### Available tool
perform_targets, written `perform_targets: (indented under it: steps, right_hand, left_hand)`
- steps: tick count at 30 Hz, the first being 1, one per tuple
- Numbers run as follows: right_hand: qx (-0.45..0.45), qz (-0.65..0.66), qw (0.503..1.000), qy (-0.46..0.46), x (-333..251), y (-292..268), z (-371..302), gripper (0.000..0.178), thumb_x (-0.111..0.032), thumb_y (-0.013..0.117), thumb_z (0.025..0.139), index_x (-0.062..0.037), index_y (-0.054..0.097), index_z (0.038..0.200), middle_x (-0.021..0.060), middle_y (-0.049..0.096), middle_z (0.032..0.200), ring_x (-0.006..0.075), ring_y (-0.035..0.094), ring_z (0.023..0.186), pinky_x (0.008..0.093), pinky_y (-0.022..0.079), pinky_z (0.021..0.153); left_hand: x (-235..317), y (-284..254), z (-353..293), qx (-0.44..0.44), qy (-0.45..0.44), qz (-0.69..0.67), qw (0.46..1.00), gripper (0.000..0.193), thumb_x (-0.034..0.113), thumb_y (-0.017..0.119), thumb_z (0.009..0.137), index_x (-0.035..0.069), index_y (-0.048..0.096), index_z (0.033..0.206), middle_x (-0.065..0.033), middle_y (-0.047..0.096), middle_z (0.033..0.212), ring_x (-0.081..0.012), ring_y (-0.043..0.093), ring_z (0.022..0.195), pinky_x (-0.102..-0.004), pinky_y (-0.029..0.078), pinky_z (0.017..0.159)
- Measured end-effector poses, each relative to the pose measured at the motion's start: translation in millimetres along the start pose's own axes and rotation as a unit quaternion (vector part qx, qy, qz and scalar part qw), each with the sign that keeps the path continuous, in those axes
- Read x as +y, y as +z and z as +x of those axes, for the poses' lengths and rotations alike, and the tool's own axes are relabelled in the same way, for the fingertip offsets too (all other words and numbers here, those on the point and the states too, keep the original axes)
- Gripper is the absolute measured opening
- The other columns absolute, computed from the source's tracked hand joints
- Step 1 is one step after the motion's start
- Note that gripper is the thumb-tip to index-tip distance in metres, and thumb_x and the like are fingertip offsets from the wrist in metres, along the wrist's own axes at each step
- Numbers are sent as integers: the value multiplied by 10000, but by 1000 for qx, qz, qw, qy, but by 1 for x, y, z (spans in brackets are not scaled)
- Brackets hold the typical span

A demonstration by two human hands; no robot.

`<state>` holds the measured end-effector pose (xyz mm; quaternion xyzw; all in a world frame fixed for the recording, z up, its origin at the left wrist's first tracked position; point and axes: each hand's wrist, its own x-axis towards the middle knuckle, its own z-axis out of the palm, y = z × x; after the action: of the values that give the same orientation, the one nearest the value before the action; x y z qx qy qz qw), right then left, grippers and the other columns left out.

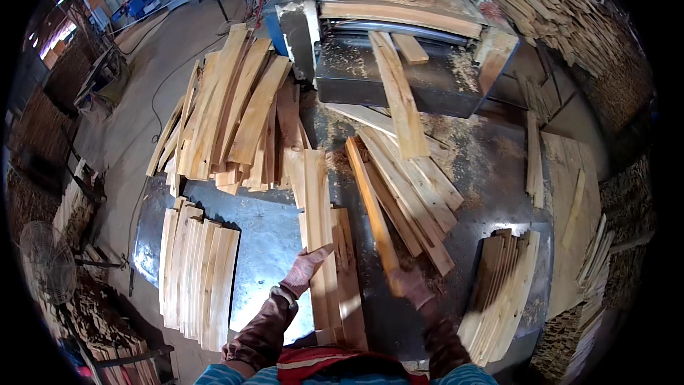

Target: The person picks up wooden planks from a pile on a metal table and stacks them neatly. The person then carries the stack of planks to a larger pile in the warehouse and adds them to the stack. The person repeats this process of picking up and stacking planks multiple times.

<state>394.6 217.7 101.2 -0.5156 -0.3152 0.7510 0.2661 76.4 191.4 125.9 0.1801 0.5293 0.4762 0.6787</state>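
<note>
My left hand (306, 271), in a pinkish work glove, is closed on the edge of a long pale wooden board (317, 207). That board lies lengthwise before me on top of other boards (346, 264). My right hand (415, 287), gloved too and slightly blurred, grips the near end of a narrow, orange-toned wooden board (372, 210). This board slants away to the left, beside a fanned pile of boards (410, 192). The fingers of my right hand are partly hidden.
A planing machine (399, 75) stands at the far side, one board (399, 100) jutting from its bed. A large heap of boards (228, 114) lies far left. Neat stacks sit near left (198, 274) and near right (502, 285) on the metal table (267, 224).
</note>
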Motion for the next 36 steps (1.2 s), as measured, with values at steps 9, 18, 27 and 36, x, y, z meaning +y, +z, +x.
perform_targets:
  steps: [9, 18, 27, 36]
  right_hand:
    - [-67, 143, 987, 34, 84, -3, -104, 540, -259, 712, 870, 79, 555, 1261, 176, 695, 1023, 244, 694, 891, 363, 578, 785]
    - [-91, 7, 992, -92, 63, 31, -119, 484, -244, 601, 903, 114, 553, 1225, 219, 673, 1091, 311, 700, 937, 390, 591, 812]
    - [-115, 27, 993, -25, 103, 14, -89, 486, -274, 611, 880, 67, 576, 1224, 168, 674, 1108, 261, 689, 959, 368, 573, 824]
    - [-13, -501, 857, -120, -11, 93, -78, 1087, -565, 737, 754, 6, 219, 1519, 286, 425, 1437, 437, 483, 1277, 432, 446, 1029]
  left_hand:
    - [211, -25, -20, 104, 179, 218, 954, 589, 216, 610, 933, 52, 376, 1448, -162, 522, 1300, -274, 550, 1132, -386, 452, 980]
    - [217, 8, -22, 119, 367, 319, 866, 868, 352, 695, 891, 96, 187, 1546, -136, 484, 1427, -263, 508, 1273, -384, 439, 1049]
    - [-56, 71, -21, -130, -129, -115, 976, 538, 254, 699, 899, 0, 524, 1339, -59, 618, 1253, -183, 573, 1165, -326, 443, 1032]
    - [-53, 55, -19, -29, -33, -124, 991, 391, 88, 699, 874, -33, 597, 1231, -105, 669, 1166, -223, 627, 1095, -350, 488, 990]
